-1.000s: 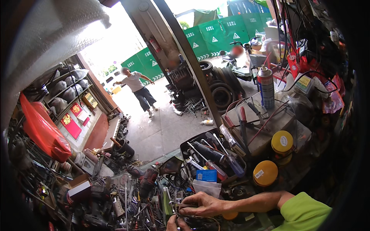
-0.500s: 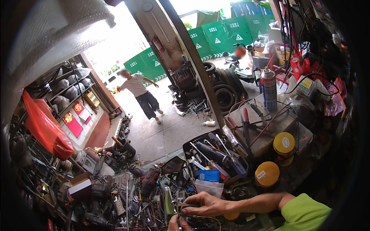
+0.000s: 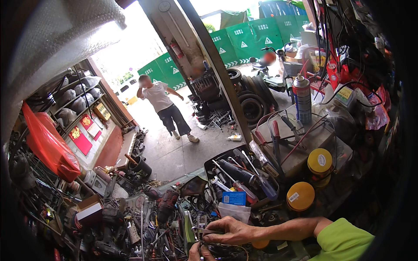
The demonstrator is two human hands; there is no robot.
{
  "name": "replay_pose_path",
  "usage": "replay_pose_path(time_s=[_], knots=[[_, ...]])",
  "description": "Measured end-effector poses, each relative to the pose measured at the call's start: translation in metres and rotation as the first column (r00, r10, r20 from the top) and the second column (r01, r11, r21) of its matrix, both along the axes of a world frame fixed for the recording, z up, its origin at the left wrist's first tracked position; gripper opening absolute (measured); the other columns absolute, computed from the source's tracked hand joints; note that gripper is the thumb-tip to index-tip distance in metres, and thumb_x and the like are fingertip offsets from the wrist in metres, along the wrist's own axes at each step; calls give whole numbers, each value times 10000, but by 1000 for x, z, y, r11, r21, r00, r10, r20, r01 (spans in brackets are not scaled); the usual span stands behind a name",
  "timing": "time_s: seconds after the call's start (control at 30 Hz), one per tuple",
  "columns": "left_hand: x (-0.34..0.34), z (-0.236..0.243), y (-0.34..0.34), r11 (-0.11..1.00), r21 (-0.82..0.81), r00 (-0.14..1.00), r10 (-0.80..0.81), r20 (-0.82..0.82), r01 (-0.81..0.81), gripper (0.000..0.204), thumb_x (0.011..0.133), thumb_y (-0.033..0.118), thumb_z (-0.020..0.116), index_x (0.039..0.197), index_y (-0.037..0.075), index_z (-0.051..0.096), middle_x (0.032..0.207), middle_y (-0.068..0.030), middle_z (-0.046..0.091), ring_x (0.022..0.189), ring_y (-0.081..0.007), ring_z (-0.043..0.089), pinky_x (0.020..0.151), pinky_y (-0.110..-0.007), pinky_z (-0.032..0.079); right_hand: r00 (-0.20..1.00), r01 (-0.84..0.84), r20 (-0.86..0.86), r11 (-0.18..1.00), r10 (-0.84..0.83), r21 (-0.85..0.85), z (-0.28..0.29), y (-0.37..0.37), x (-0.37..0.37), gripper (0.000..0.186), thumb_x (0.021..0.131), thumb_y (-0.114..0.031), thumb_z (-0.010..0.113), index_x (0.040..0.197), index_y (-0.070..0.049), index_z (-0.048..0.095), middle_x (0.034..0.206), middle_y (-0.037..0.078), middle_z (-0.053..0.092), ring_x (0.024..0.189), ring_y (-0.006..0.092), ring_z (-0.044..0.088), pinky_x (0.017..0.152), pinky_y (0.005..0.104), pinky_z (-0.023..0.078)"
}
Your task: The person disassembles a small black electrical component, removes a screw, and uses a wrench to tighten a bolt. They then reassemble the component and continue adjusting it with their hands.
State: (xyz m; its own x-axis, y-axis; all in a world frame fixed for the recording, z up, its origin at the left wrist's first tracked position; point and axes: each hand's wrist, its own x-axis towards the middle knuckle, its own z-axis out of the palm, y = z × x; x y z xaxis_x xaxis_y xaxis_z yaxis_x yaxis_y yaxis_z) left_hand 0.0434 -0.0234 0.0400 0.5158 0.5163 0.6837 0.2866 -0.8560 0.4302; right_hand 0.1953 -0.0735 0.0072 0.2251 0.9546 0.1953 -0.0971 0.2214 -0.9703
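Observation:
My right hand (image 3: 230, 230) reaches in from the lower right in a lime green sleeve. Its thumb and fingers are closed on a thin, flat metal tool (image 3: 210, 231) that points left; its exact kind cannot be told. Just below, at the bottom edge, my left hand (image 3: 201, 252) is partly cut off. Its fingers are pinched near the tool's tip, and whatever they hold is too small to make out. A green, flat-sided object (image 3: 188, 227) stands left of both hands. Dark wires and small parts lie beneath them.
A tray (image 3: 209, 167) of screwdrivers lies ahead, a blue card (image 3: 234, 198) on its near side. Yellow-lidded tubs (image 3: 301, 196) and a spray can (image 3: 302, 100) stand right. A cordless drill (image 3: 167, 204) lies among clutter leftward. Beyond the bench, a person (image 3: 157, 98) walks on the floor.
The person in the background has come nearer and raised one hand to the head. My hands keep nearly the same pose; the view has shifted slightly.

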Motion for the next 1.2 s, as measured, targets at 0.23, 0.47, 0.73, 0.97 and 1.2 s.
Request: replay_pose_path(time_s=[0.23,0.47,0.73,0.97,1.2], knots=[[-2,9,-9,959,-275,993,41,-112,-71,182,917,57,623,1087,-8,635,734,-142,656,581,-223,607,556,-345,485,1000,16,18,1000,-16,-5,5,-2,3,292,947,-235,632,1061,32,660,790,37,624,771,68,503,689,291,452],[1,3,-5,992,-127,998,14,-57,-22,169,935,81,606,1075,-7,638,794,-183,678,621,-272,647,565,-360,495,999,43,9,998,-43,46,-3,2,1,297,950,-248,634,1049,31,663,777,46,614,774,67,501,685,291,451],[1,7,-8,974,-225,995,14,-96,-36,173,952,105,585,1061,-10,653,855,-198,688,653,-288,673,571,-352,527,999,23,29,999,-23,24,-6,3,3,310,951,-266,636,1052,26,659,785,46,606,785,70,503,702,284,452],[1,7,-11,955,-291,997,44,-56,-58,175,936,105,610,1053,-19,652,737,-153,679,600,-204,651,545,-314,516,996,57,62,998,-57,1,-1,0,2,358,950,-307,620,1069,29,650,824,74,643,793,103,543,727,305,467],[0,5,-9,955,-291,998,34,-53,-48,173,933,108,612,1041,-22,650,740,-144,676,602,-200,648,540,-308,515,986,-49,151,991,68,-128,-1,0,6,339,980,-305,596,1146,-13,643,908,53,659,834,102,561,739,289,454]])
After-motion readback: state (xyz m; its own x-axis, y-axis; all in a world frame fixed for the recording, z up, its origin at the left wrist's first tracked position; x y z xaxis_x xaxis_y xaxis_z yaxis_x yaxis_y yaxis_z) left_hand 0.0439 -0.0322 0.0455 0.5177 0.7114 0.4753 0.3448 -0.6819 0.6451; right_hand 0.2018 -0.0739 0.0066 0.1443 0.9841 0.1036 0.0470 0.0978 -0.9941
